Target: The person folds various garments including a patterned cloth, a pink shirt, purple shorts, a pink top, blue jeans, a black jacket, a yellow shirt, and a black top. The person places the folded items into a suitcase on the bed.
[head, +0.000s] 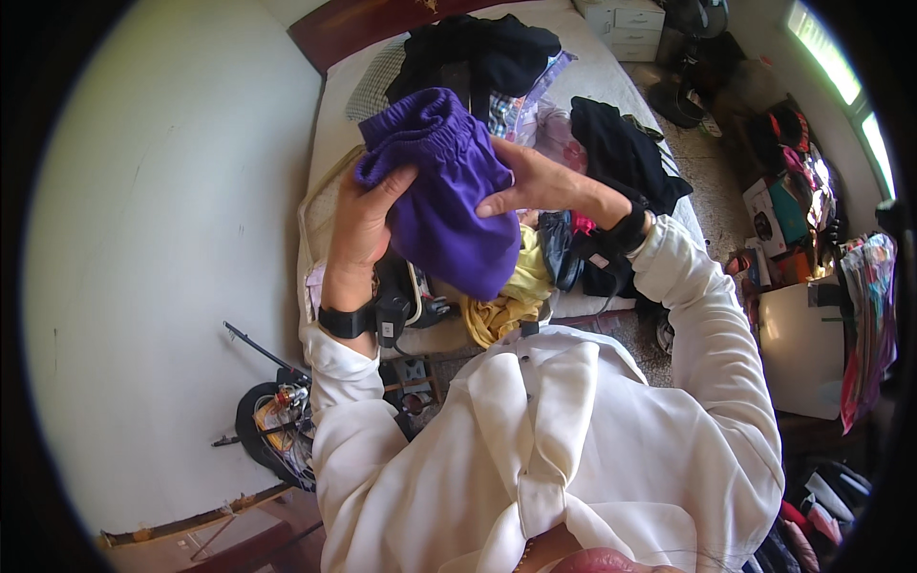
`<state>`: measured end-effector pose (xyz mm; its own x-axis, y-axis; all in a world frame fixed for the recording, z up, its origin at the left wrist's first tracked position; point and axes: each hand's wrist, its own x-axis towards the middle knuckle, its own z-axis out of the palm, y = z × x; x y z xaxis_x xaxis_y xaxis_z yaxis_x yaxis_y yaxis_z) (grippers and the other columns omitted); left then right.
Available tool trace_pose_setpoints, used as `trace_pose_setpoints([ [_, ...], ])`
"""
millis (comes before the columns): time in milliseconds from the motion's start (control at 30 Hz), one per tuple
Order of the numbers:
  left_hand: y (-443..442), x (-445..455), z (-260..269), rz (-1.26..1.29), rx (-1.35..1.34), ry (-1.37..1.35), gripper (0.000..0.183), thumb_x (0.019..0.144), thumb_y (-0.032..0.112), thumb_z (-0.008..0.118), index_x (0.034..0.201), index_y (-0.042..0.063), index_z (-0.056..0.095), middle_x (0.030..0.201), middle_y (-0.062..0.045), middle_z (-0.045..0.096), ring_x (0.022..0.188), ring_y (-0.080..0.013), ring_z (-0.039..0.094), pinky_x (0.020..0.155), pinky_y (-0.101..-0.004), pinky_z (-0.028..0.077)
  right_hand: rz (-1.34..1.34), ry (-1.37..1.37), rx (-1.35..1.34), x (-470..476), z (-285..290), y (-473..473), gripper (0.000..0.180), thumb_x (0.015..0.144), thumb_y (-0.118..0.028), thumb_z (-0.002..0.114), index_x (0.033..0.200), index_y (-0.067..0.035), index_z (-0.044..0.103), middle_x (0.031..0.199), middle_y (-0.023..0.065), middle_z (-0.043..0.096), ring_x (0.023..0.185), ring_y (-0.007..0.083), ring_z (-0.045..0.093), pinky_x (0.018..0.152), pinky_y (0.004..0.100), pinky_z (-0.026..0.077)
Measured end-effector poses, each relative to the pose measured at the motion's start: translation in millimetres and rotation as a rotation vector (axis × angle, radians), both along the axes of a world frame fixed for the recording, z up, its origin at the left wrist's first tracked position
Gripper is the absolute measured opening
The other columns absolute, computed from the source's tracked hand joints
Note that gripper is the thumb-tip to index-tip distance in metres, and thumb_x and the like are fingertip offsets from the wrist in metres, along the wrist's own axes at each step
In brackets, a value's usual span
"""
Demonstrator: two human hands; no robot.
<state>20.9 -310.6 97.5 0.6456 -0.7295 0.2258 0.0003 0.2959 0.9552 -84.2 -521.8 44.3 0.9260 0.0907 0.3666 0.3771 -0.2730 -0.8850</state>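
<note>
A purple cloth garment [458,215] with a gathered elastic waistband is held up above the bed, folded into a compact bundle. My left hand [372,215] grips its left side, the thumb on the near face. At its right side my right hand [534,179] holds it with the thumb pressed on the front, and the fingers reach behind out of sight. Under and beyond the bundle lie other clothes on the bed: a yellow garment [512,301], a dark shiny item [559,251] and a black garment [623,154].
A black clothing heap [480,57] lies on the bed [602,61] near the headboard [344,29]. The wall [165,251] runs close along the left. To the right stand a white drawer cabinet [637,32], a fan [706,18] and a white box-like piece [799,344].
</note>
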Motion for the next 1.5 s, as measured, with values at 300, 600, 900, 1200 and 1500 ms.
trace_pose_setpoints([
  [300, 11, 15, -42, 0.038, -0.011, 0.512, 0.049, 0.091, 0.033, 0.062, 0.125, -0.001, 0.054, 0.124, -0.012, 0.059, 0.113, -0.0231, 0.057, 0.1, -0.0369, 0.043, 0.02, 0.163, 0.214, 14, -24, -20, 0.032, 0.099, -0.022, 0.051, 0.118, 0.002, 0.058, 0.098, 0.0013, 0.065, 0.089, 0.0068, 0.057, 0.084, 0.0231, 0.049],
  [600, 1, -52, -145, -0.087, -0.103, 0.588, 0.074, 0.088, 0.047, 0.06, 0.14, 0.0, 0.036, 0.139, -0.012, 0.045, 0.124, -0.0253, 0.048, 0.107, -0.0409, 0.037, -0.23, 0.355, 0.381, 6, -63, -36, 0.03, 0.098, -0.025, 0.053, 0.105, 0.004, 0.059, 0.089, 0.0018, 0.062, 0.077, 0.0076, 0.055, 0.066, 0.0242, 0.048],
  [900, -12, -70, -169, 0.257, 0.041, 0.775, 0.054, 0.09, 0.014, 0.062, 0.137, -0.002, 0.04, 0.134, -0.018, 0.049, 0.118, -0.0227, 0.052, 0.1, -0.0349, 0.043, -0.149, 0.412, 0.121, 2, -119, -62, 0.038, 0.082, -0.03, 0.073, 0.098, 0.004, 0.063, 0.082, 0.0035, 0.064, 0.073, 0.0093, 0.057, 0.07, 0.0269, 0.048],
  [1200, 8, -98, -180, 0.469, 0.797, -0.461, 0.063, 0.068, 0.01, 0.079, 0.125, 0.004, 0.053, 0.115, -0.021, 0.059, 0.108, -0.0335, 0.057, 0.095, -0.0355, 0.043, -0.005, 0.348, 0.072, 9, -125, -31, 0.083, 0.075, -0.018, 0.078, 0.141, 0.002, 0.033, 0.13, 0.0167, 0.051, 0.115, 0.0198, 0.051, 0.102, 0.0303, 0.037],
  [1500, 88, -23, -201, 0.495, 0.529, -0.361, 0.029, 0.07, 0.009, 0.071, 0.095, -0.003, 0.064, 0.097, -0.015, 0.064, 0.09, -0.0266, 0.061, 0.079, -0.0328, 0.048, 0.068, 0.357, -0.382, 50, -118, 34, 0.023, 0.081, -0.008, 0.065, 0.104, -0.001, 0.065, 0.088, 0.0131, 0.068, 0.078, 0.017, 0.066, 0.073, 0.0291, 0.051],
])
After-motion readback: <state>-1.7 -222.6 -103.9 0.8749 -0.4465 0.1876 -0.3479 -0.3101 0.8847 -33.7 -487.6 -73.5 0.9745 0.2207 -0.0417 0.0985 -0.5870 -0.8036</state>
